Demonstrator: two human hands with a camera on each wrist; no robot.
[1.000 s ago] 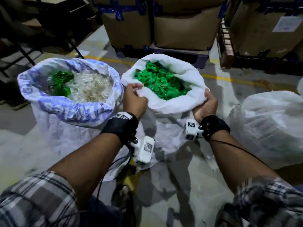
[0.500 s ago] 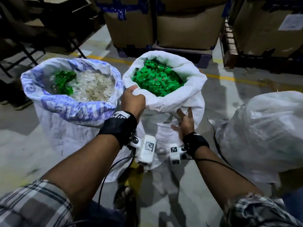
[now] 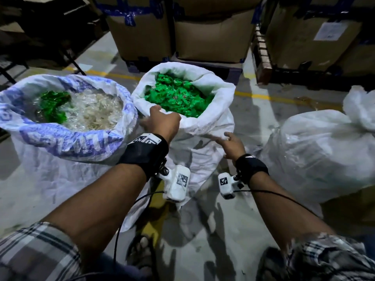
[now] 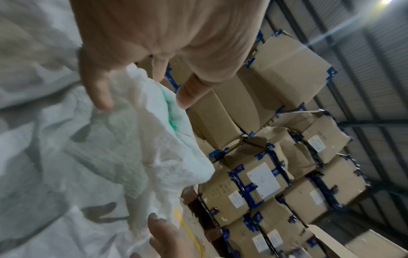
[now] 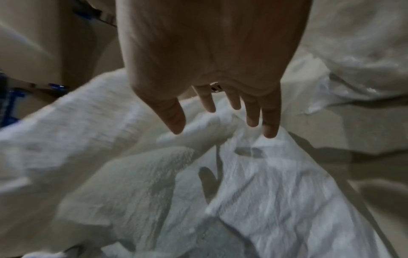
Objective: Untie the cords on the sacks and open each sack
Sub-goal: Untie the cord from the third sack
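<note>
A white woven sack (image 3: 203, 126) stands open in the middle, rim rolled down, full of green pieces (image 3: 178, 96). My left hand (image 3: 160, 120) is at its near-left rim with relaxed fingers (image 4: 99, 94) spread over the fold (image 4: 141, 97), gripping nothing. My right hand (image 3: 229, 145) hovers at the sack's front below the rim, its fingers (image 5: 251, 113) straight and spread. To the left a blue-printed sack (image 3: 67, 138) is open, holding clear and green wrappers. A closed pale sack (image 3: 316, 155) lies at the right; no cord shows on it.
Taped cardboard boxes (image 3: 213, 27) on pallets stand close behind the sacks, with a wooden pallet edge (image 3: 261, 57) at back right. A yellow floor line (image 3: 263, 97) runs across the concrete. My sandalled foot (image 3: 142, 246) is under the middle sack's front.
Both hands have let go of the middle sack's rolled rim. The right hand dropped to the sack's front and then moved right; the left hand's fingers have loosened at the rim.
</note>
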